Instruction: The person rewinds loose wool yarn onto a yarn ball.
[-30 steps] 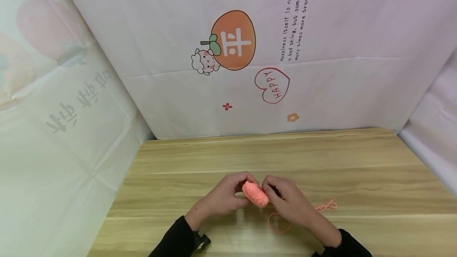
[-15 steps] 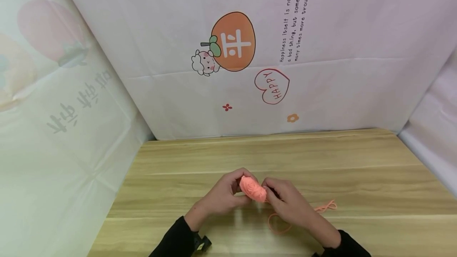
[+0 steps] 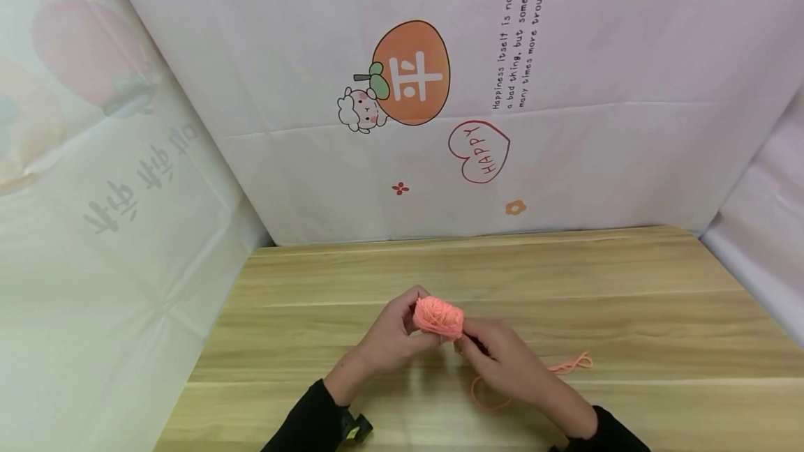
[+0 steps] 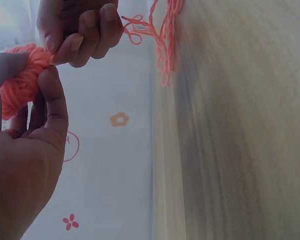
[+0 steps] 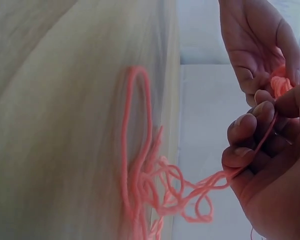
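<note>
A small coral ball of yarn (image 3: 438, 317) is held up over the table by my left hand (image 3: 396, 337), thumb and fingers curled round it. In the left wrist view the wound strands of the yarn ball (image 4: 21, 85) show between thumb and fingers. My right hand (image 3: 509, 361) is close against the ball's right side, pinching a yarn strand (image 5: 268, 134) between thumb and forefinger. That strand crosses the right palm and runs down to loose coral yarn (image 5: 165, 192), looped and tangled on the table. Part of this loose yarn is hidden behind the right hand in the head view.
The wooden table (image 3: 314, 277) spreads under both hands. A white printed cloth (image 3: 597, 159) hangs upright along its back edge, with more cloth at the left and right sides. A small black device (image 3: 356, 429) sits at the left wrist.
Both hands have shifted; the left hand with the yarn ball has risen and moved slightly left. The ball has turned, showing more of its wound side. The loose yarn stays nearly where it was.
</note>
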Available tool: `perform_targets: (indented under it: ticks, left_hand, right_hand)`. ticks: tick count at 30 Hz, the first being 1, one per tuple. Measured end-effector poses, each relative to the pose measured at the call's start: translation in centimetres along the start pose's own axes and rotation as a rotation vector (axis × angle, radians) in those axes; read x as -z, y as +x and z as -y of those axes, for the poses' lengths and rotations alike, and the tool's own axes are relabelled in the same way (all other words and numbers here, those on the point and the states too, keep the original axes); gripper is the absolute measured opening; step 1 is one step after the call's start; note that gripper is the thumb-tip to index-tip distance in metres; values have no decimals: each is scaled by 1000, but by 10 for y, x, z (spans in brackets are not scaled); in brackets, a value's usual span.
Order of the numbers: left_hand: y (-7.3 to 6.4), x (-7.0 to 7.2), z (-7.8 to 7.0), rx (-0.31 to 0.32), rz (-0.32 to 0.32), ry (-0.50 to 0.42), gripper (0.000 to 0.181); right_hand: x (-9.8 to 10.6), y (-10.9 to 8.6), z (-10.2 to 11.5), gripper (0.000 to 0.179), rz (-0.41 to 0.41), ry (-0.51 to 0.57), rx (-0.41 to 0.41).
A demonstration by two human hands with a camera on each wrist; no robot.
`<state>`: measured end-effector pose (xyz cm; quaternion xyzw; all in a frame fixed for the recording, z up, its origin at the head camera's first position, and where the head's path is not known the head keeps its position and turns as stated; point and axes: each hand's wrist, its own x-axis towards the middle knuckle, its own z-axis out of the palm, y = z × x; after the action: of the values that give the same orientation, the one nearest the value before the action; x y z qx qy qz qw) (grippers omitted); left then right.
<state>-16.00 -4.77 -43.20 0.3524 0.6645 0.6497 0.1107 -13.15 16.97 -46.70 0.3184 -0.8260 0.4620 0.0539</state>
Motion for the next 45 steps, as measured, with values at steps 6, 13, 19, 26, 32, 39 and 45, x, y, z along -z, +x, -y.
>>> perform_targets:
  ticks: [6,13,19,26,32,39,45]
  left_hand:
    - [0,0,3,42,-55,38,28]
    - [1,0,3,29,-108,96,26]
    - [1,-1,4,19,-124,151,27]
    - [-1,-3,2,59,-151,251,27]
    - [-2,-3,3,75,-126,278,28]
    - [-2,0,26,116,-103,342,31]
    - [-2,4,36,133,-68,377,31]
  right_hand:
    - [-4,0,1,25,19,-28,-14]
    - [-6,0,1,28,17,-26,-2]
    - [-7,-1,0,29,4,-41,1]
    - [-6,-1,2,28,0,-35,23]
    - [-2,-1,4,26,-32,-43,36]
    - [1,-1,4,24,-42,-48,33]
    - [3,0,7,24,-45,-45,19]
